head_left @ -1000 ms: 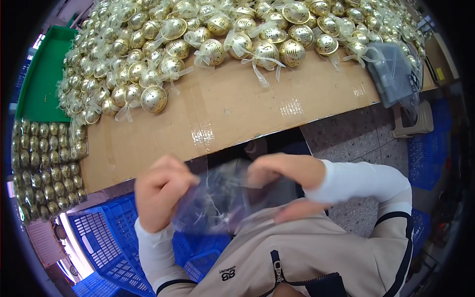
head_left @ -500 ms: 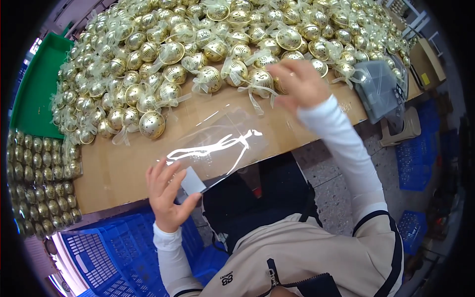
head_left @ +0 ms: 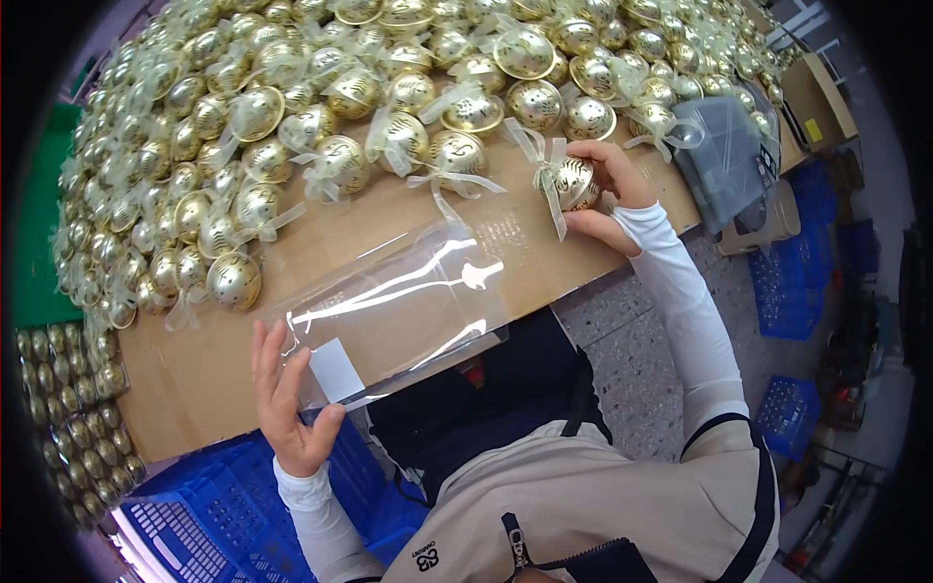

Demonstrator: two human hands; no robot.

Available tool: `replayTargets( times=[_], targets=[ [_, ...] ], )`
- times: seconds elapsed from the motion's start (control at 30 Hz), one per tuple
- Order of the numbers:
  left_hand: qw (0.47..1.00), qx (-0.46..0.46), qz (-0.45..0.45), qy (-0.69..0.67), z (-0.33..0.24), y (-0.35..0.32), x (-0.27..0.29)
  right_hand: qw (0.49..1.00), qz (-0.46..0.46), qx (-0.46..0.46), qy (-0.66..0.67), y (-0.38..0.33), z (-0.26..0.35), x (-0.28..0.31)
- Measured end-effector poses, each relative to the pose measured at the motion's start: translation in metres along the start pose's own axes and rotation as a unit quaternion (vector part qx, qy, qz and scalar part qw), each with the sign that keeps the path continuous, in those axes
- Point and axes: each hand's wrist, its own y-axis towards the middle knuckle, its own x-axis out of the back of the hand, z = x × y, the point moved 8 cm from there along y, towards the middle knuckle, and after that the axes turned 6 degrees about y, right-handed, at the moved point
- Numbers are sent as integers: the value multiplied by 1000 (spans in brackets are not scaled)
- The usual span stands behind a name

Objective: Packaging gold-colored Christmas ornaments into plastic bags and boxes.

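Head view: my right hand (head_left: 628,187) is gripping a shiny gold round ornament with dark patterning (head_left: 577,183), thumb below and fingers above, and a sheer pale ribbon (head_left: 550,182) tied to it hangs at its left side. I hold it over the right part of the brown cardboard-topped desk (head_left: 190,384), just in front of a large heap of similar gold ornaments (head_left: 526,53); whether it rests on the surface I cannot tell. My left hand (head_left: 294,413) is open and empty, fingers spread, at the left end of a flat, glossy, clear plastic sleeve (head_left: 403,330); I cannot tell if the fingertips press on it. Beside my left thumb, a small white rectangular card (head_left: 336,370) lies at that end of the sleeve. To the right of my ornament sits a stack of greyish see-through plastic (head_left: 721,163), near the desk's edge.
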Motion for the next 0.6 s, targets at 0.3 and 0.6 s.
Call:
replayTargets(
  times=[0.3, 0.6],
  targets=[
    [999, 18, -30, 0, -5, 3, -18, 993, -40, 70, -88, -8, -9, 19],
    [998, 44, -51, 11, -7, 5, -20, 953, -48, 99, -283, -8, 8, 13]
  ],
)
